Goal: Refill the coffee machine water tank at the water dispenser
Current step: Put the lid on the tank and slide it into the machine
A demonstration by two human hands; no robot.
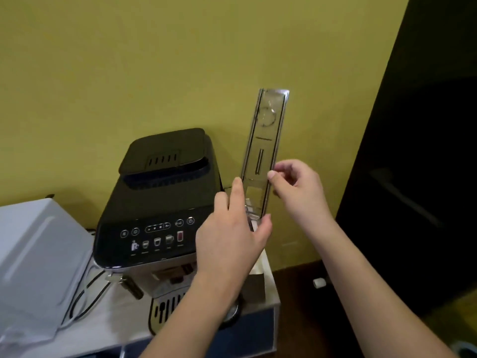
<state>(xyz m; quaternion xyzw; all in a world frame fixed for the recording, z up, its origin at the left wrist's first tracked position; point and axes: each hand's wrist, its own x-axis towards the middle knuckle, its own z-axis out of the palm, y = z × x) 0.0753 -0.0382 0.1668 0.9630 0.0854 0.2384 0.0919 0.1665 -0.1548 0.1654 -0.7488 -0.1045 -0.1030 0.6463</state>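
Observation:
A black coffee machine (165, 202) with a lit button panel stands on a white-covered table against a yellow wall. At its right side a long clear tank lid (267, 140) stands tilted up, nearly vertical. My right hand (296, 187) pinches the lid's right edge with thumb and fingers. My left hand (232, 228) rests against the machine's right side, fingers curled around the tank top (251, 215) just below the raised lid. Most of the water tank itself is hidden behind my left hand.
A white box-shaped appliance (36, 254) sits left of the machine, with black and white cables (85, 293) between them. The machine's drip tray (165, 306) faces me. A dark surface (413, 177) fills the right side; dark floor lies below the table's right edge (275, 288).

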